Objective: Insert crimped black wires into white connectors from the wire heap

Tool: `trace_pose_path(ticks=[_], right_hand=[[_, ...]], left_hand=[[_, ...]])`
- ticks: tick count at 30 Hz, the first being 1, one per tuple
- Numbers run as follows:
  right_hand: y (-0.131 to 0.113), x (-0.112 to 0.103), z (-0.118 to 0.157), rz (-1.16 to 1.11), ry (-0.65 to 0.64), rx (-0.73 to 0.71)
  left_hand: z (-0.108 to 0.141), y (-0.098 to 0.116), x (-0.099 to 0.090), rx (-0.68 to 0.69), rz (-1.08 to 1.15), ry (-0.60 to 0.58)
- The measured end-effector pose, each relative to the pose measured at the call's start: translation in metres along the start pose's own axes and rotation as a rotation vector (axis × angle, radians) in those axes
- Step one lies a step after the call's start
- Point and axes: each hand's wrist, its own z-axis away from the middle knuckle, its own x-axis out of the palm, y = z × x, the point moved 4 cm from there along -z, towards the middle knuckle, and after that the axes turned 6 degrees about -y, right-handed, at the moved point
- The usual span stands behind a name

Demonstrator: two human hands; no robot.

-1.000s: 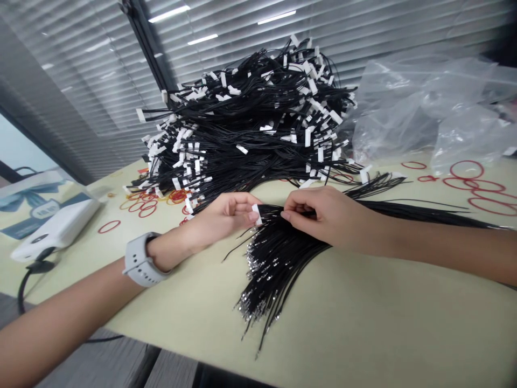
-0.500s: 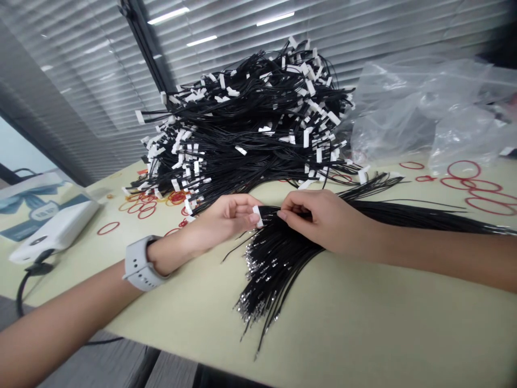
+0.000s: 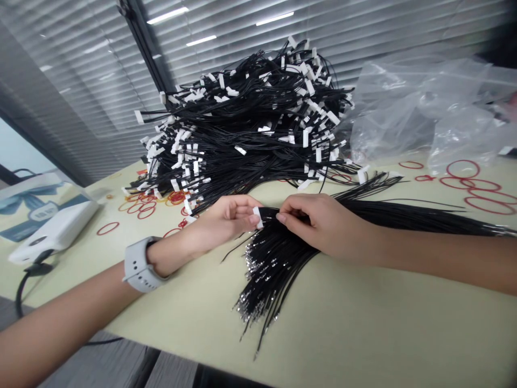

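Observation:
Between the thumb and fingers of my left hand (image 3: 232, 218) is a small white connector housing (image 3: 258, 217), held upright. Black wires run from its right side toward my right hand (image 3: 319, 218), whose thumb and index finger pinch a thin black wire (image 3: 271, 211) close to the housing. Beneath both hands a thick bundle of loose black wires (image 3: 278, 258) fans out on the table, metal terminals at its near ends. My right palm and wrist cover part of this bundle. The wire tip at the housing is too small to make out.
A tall heap of black cables with white connectors (image 3: 250, 118) stands at the back. Red rubber bands (image 3: 464, 170) lie right and left. Clear plastic bags (image 3: 404, 118) fill the back right. A white power bank (image 3: 52, 231) with a cable sits on the table (image 3: 363, 334) at left.
My right hand has shifted very slightly, still pinching at the same spot. The left hand keeps its hold on the white connector housing. Otherwise the scene looks the same.

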Motion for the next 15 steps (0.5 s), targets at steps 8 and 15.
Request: trace_pose_path(ticks=[8, 15], right_hand=[[-0.0025, 0.0006, 0.0013, 0.024, -0.013, -0.008], [-0.0036, 0.0052, 0.0010, -0.001, 0.018, -0.102]], left_hand=[[0.0000, -0.0012, 0.0007, -0.002, -0.016, -0.005], [0.0017, 0.0017, 0.0024, 0.031, -0.079, -0.004]])
